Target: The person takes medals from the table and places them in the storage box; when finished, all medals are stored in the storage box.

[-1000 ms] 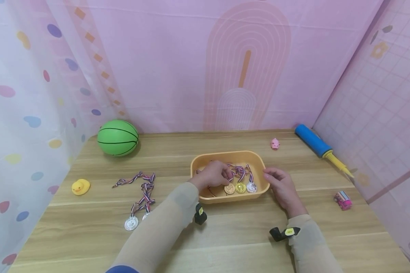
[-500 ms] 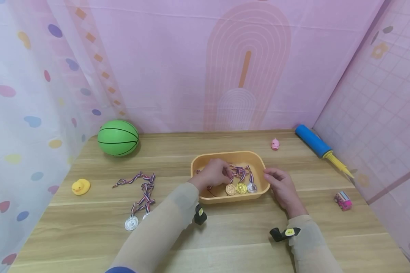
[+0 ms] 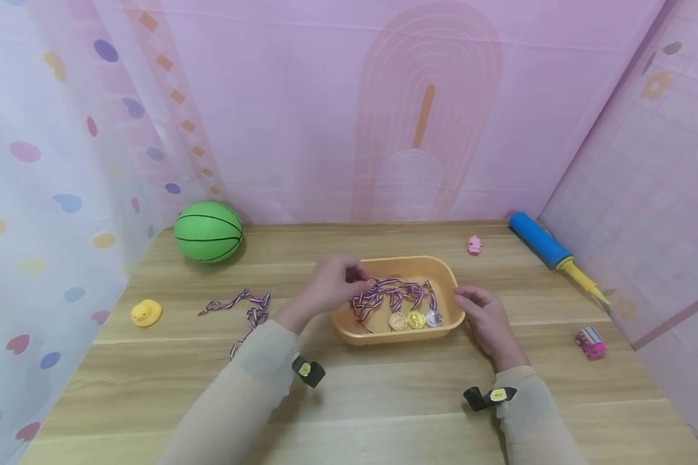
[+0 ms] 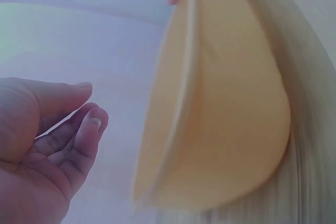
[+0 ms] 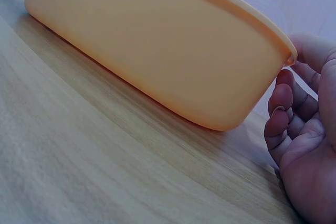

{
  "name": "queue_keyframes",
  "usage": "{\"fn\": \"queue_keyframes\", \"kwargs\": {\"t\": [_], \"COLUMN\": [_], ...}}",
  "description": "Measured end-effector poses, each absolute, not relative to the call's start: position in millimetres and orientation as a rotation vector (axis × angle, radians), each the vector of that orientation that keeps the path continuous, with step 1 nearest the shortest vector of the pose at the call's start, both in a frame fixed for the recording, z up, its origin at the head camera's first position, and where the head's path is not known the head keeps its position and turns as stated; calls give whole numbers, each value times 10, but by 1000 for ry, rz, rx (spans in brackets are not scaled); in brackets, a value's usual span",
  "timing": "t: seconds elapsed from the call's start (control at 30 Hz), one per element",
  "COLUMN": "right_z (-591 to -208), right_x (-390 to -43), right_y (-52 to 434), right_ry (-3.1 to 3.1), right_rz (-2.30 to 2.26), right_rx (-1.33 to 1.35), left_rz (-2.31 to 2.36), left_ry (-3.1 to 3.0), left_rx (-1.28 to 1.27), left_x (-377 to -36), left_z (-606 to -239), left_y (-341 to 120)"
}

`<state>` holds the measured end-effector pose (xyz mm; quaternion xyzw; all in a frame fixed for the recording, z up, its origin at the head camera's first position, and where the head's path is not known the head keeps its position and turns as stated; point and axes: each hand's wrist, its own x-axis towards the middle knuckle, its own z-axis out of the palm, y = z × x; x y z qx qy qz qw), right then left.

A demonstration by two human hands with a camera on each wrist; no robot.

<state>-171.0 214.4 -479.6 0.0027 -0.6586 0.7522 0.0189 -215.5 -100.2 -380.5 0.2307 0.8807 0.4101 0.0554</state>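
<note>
Inside an orange plastic basket (image 3: 395, 338) lie a bronze medal (image 3: 398, 321), a gold medal (image 3: 416, 319) and a silver medal (image 3: 434, 318), with striped ribbons (image 3: 368, 302) heaped behind and to their left. My left hand (image 3: 330, 284) hovers over the basket's left end, thumb and fingers loosely bent; the left wrist view shows nothing between them. At the right end, my right hand (image 3: 491, 323) pinches the rim between thumb and fingers, as the right wrist view shows. More striped ribbon (image 3: 258, 315) lies on the table to the left; my left forearm hides its medals.
A green ball (image 3: 208, 231) and a yellow toy duck (image 3: 147, 313) stand on the left. Behind the basket is a pink toy pig (image 3: 474, 245). A blue and yellow hand pump (image 3: 539, 240) and a small pink toy vehicle (image 3: 590, 343) lie on the right.
My left hand has let go of the bronze medal's ribbon and moved up and left, out of the basket. My right hand stays at the rim. The view has shifted slightly.
</note>
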Motion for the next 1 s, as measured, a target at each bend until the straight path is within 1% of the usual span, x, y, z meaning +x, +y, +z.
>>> {"fn": "queue_keyframes", "kwargs": {"t": [0.23,0.4,0.6,0.8,1.0], "right_z": [-4769,-4743,-4725,-4729,-4728], "right_x": [-1692,-1683,-1680,-1679,-1670], "right_y": [2161,2169,2170,2151,2113], "right_ry": [-2031,-2016,-1994,-2019,-2053], "right_rz": [2336,2344,2356,2346,2343], "right_rx": [21,30,33,6,-30], "left_rz": [1300,1316,1299,1227,1172], "left_ry": [2737,2839,2888,2864,2803], "left_rx": [554,462,281,157,76], "left_x": [-1888,-1662,-1419,-1220,-1130], "left_z": [-3762,-3859,-3999,-4172,-4395], "left_y": [-1607,-2124,-2652,-2994,-3169]}}
